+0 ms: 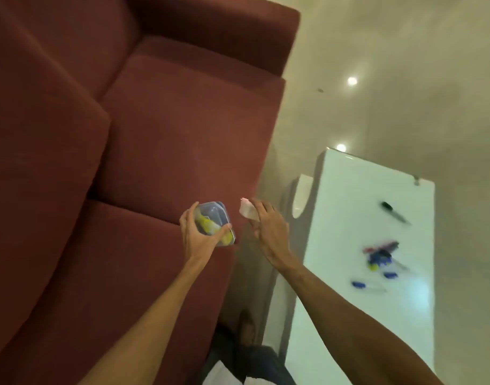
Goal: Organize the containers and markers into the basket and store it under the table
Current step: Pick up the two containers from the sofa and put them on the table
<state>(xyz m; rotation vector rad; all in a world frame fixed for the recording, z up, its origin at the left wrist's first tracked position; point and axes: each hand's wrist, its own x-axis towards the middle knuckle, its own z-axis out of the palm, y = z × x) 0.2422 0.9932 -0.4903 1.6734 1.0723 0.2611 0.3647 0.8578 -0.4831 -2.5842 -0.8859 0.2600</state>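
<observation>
The left hand (195,234) is clamped around a clear plastic container (214,222) with yellow contents, fingers wrapped on its sides, held over the front edge of the dark red sofa (155,134). Just beside it, at three o'clock, the right hand (269,232) pinches a small pale translucent piece (247,212) between thumb and fingertips; what it is cannot be told through the blur. At four o'clock from the hands stands the white table (363,315). On it lie a black marker (394,213) toward the far end and a blurred cluster of red, blue and yellow markers (380,257) nearer the middle, well apart from both hands.
</observation>
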